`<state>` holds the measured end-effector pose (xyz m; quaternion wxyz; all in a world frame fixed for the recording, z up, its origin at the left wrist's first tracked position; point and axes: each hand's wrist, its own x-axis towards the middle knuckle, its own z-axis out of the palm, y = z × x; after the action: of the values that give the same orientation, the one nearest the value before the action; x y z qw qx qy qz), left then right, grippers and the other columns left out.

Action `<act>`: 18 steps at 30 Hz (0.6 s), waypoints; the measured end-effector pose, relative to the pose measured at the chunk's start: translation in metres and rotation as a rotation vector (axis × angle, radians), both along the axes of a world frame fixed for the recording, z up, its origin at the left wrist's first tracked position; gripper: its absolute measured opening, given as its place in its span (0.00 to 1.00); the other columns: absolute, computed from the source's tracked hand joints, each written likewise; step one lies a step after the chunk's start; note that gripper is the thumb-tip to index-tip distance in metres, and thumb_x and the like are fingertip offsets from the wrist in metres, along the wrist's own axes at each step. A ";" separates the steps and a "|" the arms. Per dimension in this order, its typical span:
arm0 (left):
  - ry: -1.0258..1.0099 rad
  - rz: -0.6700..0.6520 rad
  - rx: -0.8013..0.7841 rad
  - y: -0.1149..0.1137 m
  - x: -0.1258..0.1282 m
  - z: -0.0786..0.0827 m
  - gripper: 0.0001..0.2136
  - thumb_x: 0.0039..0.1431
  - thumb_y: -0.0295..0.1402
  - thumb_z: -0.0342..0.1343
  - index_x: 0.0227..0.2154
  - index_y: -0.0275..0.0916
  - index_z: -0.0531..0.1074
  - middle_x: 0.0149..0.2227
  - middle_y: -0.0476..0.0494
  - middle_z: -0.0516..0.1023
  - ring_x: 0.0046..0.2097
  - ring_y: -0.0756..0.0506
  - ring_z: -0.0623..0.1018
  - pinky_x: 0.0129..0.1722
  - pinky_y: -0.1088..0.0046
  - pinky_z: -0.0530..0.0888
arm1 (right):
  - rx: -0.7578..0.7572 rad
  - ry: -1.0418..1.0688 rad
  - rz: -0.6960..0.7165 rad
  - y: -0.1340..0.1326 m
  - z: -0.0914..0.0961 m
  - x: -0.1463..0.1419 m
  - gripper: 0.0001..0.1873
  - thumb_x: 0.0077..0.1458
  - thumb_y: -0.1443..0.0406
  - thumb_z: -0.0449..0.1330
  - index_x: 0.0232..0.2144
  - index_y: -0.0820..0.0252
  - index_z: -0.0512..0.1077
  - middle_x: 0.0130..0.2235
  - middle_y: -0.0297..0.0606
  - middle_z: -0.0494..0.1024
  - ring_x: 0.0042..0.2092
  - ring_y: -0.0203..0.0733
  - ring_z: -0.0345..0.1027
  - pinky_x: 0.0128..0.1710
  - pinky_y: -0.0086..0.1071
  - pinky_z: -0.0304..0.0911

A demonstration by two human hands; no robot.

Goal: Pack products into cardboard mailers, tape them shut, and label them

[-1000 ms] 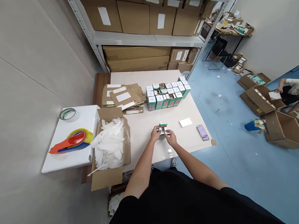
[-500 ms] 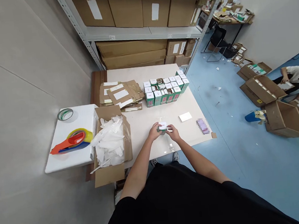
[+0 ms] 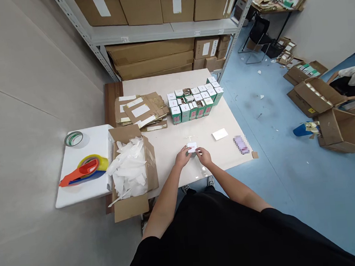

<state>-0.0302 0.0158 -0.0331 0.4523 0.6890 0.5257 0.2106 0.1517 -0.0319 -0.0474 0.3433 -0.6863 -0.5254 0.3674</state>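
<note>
A small box with a white top stands near the front edge of the table. My left hand is closed on its left side, the thumb on the top. From the right, my right hand pinches the box's near right corner with its fingertips. Farther back stand rows of green and white boxes, a few with open tops. A flat white piece lies to the right of my hands, with a blurred purple item beyond it.
Flattened cardboard is piled at the back left. An open carton of white strips stands left of my arms. A tape dispenser and a tape roll lie on a white block. Behind the table rises a shelf; a person sits among cartons at right.
The view has shifted slightly. Both hands stay at the small box, and its white top now looks flat and squarer. The person at the right has leaned and moved an arm.
</note>
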 end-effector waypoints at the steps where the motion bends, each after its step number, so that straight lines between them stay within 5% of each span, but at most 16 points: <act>1: -0.018 -0.003 0.006 -0.004 0.001 0.000 0.22 0.62 0.29 0.59 0.59 0.48 0.75 0.67 0.44 0.70 0.65 0.40 0.73 0.64 0.62 0.70 | -0.015 0.039 -0.008 -0.001 -0.002 0.000 0.13 0.58 0.60 0.56 0.44 0.51 0.74 0.50 0.37 0.79 0.48 0.47 0.76 0.53 0.43 0.71; 8: -0.071 0.120 -0.042 -0.011 -0.003 -0.001 0.36 0.56 0.20 0.57 0.68 0.51 0.66 0.66 0.48 0.71 0.58 0.40 0.78 0.60 0.63 0.75 | -0.119 0.305 0.016 0.017 -0.009 -0.017 0.28 0.46 0.66 0.54 0.52 0.51 0.71 0.55 0.35 0.78 0.56 0.44 0.74 0.58 0.42 0.68; 18: -0.089 0.325 0.062 0.062 -0.051 0.014 0.33 0.60 0.21 0.54 0.67 0.48 0.67 0.61 0.43 0.76 0.60 0.39 0.77 0.62 0.60 0.73 | -0.008 0.295 0.269 0.121 0.007 -0.074 0.39 0.45 0.70 0.52 0.61 0.52 0.71 0.56 0.36 0.79 0.59 0.46 0.71 0.64 0.44 0.64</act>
<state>-0.0816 0.0775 -0.0187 0.4136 0.5985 0.6029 0.3275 0.0774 0.0888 -0.0409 0.3617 -0.5500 -0.5550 0.5086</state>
